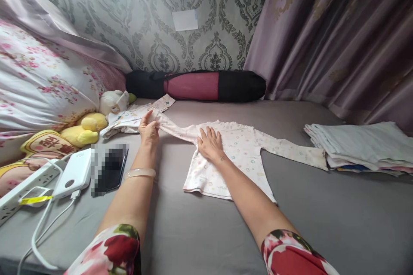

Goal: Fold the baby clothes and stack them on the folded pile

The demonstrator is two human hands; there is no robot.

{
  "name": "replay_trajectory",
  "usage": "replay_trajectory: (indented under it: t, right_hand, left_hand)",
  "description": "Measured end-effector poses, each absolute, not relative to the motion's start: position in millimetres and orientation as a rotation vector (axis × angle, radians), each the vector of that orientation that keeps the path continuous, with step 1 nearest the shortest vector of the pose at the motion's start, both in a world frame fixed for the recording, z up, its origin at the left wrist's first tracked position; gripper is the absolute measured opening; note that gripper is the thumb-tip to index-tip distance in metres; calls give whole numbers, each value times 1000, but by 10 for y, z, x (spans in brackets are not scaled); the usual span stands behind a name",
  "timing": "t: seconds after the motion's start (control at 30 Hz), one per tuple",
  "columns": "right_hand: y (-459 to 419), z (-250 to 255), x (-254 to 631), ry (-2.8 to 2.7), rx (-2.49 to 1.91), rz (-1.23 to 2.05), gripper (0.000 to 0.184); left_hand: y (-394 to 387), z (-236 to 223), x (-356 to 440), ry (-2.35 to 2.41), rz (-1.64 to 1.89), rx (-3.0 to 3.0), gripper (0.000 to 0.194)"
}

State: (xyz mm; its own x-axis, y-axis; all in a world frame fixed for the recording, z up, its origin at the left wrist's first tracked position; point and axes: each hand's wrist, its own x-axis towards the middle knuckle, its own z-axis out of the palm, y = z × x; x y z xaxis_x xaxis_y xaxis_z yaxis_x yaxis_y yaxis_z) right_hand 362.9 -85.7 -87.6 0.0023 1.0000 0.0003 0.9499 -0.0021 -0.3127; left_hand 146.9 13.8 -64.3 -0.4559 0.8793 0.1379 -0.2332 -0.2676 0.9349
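A small white long-sleeved shirt [238, 159] with a faint pastel print lies spread on the grey bed sheet [193, 232]. My left hand [149, 129] is closed on the end of its left-side sleeve, pulling it out to the left. Flat on the chest of the shirt rests my right hand [210, 142], fingers extended. The other sleeve stretches out to the right, its cuff beside a stack of folded clothes [358, 142]. Behind my left hand lies another printed white garment [127, 119], loosely bunched.
At the left are a dark phone [114, 167], a white power bank [73, 174], a power strip [26, 189] with cables, and yellow plush toys [84, 131]. A black and maroon long bag [193, 86] lies along the wall. Purple curtains [309, 43] hang at the right.
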Motion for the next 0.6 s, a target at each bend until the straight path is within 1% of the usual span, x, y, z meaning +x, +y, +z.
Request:
replay_trajectory:
  t: [0.1, 0.2, 0.27, 0.33, 0.4, 0.47, 0.53, 0.6]
  right_hand:
    - [-866, -876, 3626, -2044, -2050, 312, 60]
    - [-874, -866, 3624, -2049, -2059, 308, 60]
    - [-878, -855, 3622, -2046, -2070, 309, 60]
    - [-881, -845, 3621, -2046, -2072, 312, 60]
    - [-884, -841, 3620, -2047, -2065, 313, 60]
    - [-885, -842, 3620, -2046, -2058, 312, 59]
    - [-885, -846, 3619, -2039, -2054, 309, 59]
    - [-884, -850, 3619, -2035, -2051, 308, 59]
  left_hand:
    - [164, -670, 1382, 1275, 1802, 967, 65]
    - [192, -721, 1293, 1366, 1704, 959, 63]
    - [213, -744, 1233, 1418, 1605, 866, 54]
    - [225, -743, 1171, 1517, 1510, 804, 37]
    - [220, -719, 1111, 1650, 1435, 880, 25]
    - [202, -684, 1059, 1756, 1292, 1091, 27]
    - [187, -652, 1024, 1799, 1060, 1288, 33]
    - [183, -637, 1015, 1831, 853, 1390, 33]
